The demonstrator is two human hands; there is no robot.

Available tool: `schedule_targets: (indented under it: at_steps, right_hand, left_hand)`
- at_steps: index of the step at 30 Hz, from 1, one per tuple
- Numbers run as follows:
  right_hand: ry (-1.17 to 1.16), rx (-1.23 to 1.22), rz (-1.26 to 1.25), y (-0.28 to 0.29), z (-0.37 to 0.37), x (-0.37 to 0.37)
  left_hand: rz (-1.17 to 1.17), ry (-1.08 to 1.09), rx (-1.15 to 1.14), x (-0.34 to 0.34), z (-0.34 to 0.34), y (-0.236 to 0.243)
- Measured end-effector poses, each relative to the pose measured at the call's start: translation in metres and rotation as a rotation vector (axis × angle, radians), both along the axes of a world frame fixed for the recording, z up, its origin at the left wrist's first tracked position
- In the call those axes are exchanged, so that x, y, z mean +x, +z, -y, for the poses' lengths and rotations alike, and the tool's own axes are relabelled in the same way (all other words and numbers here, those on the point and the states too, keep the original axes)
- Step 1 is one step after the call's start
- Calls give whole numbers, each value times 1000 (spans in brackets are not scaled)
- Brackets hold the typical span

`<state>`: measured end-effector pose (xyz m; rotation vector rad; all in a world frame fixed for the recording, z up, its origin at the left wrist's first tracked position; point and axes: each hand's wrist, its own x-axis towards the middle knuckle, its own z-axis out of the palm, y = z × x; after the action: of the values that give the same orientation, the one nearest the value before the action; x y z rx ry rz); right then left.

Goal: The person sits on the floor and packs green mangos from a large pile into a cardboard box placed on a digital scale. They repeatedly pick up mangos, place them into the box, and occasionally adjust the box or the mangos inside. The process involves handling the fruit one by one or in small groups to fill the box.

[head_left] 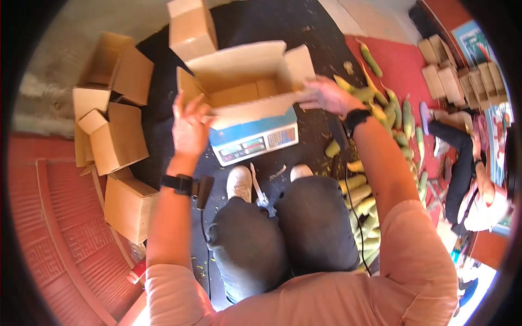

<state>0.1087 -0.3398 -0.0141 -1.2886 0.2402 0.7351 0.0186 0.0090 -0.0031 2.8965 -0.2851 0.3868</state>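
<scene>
An open cardboard box point(250, 110) sits on a blue and white digital scale point(255, 148) in front of my feet. Its flaps stand up, and the part of the inside that shows holds nothing. At the box's near left corner, my left hand point(190, 122) grips the edge, fingers bent over the cardboard. My right hand point(329, 96) takes hold of the near right corner beside the raised side flap, its fingers reaching along the edge. A knife-like tool with a pale blade point(258, 182) lies between my shoes.
Several cardboard boxes point(117, 136) are stacked at the left, and another box point(191, 32) stands behind the scale. Long green and yellow gourd-like vegetables point(399, 117) lie heaped at the right. Beyond them sits another person point(465, 168), near more small boxes point(481, 84).
</scene>
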Motion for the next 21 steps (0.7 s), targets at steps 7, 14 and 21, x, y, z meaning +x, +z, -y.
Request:
schedule_targets:
  at_steps: [7,14,21]
  right_hand:
    - [-165,-295,336,25,158,-60]
    - [-274,-1159,232,-152,273,-249]
    - [324,-1530,600,-174,164,-312]
  left_hand:
    - [-21,0,-75,2,2,9]
    - [-200,47,-16,-2,1,14]
    - [-216,-22,7,-8,3,2]
